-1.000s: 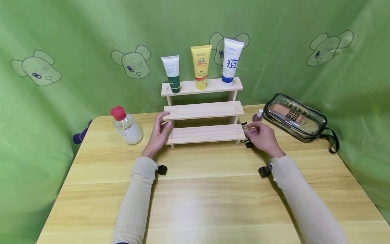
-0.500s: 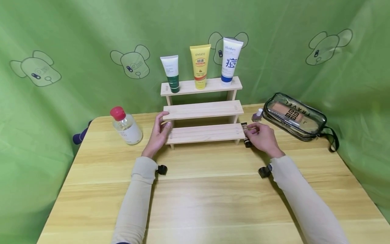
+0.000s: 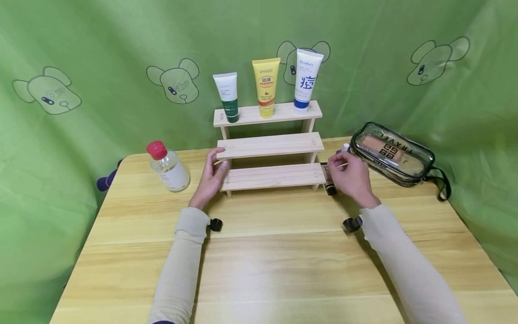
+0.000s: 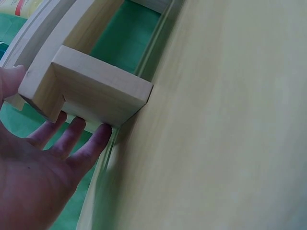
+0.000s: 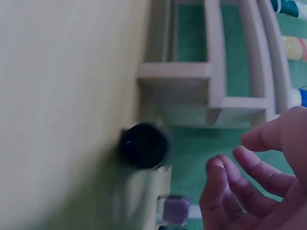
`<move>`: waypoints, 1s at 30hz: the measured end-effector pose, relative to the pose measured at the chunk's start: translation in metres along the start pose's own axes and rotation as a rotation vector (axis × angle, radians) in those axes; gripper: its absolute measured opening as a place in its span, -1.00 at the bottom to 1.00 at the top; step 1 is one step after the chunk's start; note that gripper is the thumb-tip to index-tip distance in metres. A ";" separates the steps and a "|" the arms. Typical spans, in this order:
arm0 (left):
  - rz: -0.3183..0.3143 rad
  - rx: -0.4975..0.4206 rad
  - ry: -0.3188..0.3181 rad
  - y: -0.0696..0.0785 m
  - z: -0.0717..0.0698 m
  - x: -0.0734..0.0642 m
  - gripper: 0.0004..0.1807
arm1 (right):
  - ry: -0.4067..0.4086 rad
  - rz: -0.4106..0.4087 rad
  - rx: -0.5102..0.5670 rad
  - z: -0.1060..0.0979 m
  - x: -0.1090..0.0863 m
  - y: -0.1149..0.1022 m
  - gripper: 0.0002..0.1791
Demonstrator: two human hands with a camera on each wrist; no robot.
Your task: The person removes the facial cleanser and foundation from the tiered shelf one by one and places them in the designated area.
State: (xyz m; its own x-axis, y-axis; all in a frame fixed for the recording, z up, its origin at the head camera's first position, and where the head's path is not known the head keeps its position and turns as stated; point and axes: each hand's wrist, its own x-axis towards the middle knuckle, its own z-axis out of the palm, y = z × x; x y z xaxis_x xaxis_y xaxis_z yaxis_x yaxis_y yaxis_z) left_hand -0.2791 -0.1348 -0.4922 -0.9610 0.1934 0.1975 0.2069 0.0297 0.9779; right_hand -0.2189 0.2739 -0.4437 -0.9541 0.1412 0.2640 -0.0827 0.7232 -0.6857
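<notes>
A three-tier wooden display stand (image 3: pixel 270 145) stands at the back of the table. My left hand (image 3: pixel 210 180) is at its left end. In the left wrist view the fingertips (image 4: pixel 103 134) touch the end panel and the thumb lies by a board's corner. My right hand (image 3: pixel 351 177) hovers off the stand's right end, fingers loosely bent, holding nothing. Below it is a small dark cylinder (image 3: pixel 330 186), partly hidden; its round black end (image 5: pixel 144 146) shows in the right wrist view. A purple nail polish bottle (image 5: pixel 176 210) stands behind the hand.
Three tubes stand on the top tier: white-green (image 3: pixel 227 96), yellow (image 3: pixel 266 87) and white-blue (image 3: pixel 307 81). A clear bottle with a red cap (image 3: pixel 171 173) is at left. A transparent travel pouch (image 3: pixel 408 164) lies at right. Green cloth (image 3: pixel 121 103) hangs behind.
My right hand has lifted slightly and drawn away from the stand and the dark cylinder, now covering most of the nail polish bottle in the head view. The left hand has stayed put.
</notes>
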 end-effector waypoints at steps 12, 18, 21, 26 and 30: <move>-0.007 -0.006 -0.005 0.000 0.000 0.000 -0.48 | 0.135 -0.061 0.110 -0.004 0.007 -0.045 -0.78; -0.015 -0.006 -0.006 0.000 0.000 0.000 -0.47 | 0.201 -0.117 0.153 -0.004 0.016 -0.061 -0.81; -0.022 -0.002 -0.006 0.000 0.000 0.000 -0.47 | 0.231 -0.135 0.162 -0.006 0.022 -0.069 -0.81; -0.016 -0.003 -0.008 -0.001 -0.001 0.001 -0.49 | 0.250 -0.141 0.182 -0.012 0.033 -0.084 -0.80; -0.015 0.004 -0.008 -0.001 -0.002 0.001 -0.50 | 0.255 -0.129 0.195 -0.016 0.041 -0.095 -0.78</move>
State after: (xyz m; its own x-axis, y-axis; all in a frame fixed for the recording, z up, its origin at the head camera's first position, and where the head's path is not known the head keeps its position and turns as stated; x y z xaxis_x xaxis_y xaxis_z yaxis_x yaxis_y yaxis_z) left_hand -0.2811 -0.1365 -0.4932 -0.9625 0.2010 0.1821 0.1931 0.0363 0.9805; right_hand -0.2451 0.2215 -0.3566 -0.8314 0.2393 0.5015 -0.2749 0.6072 -0.7455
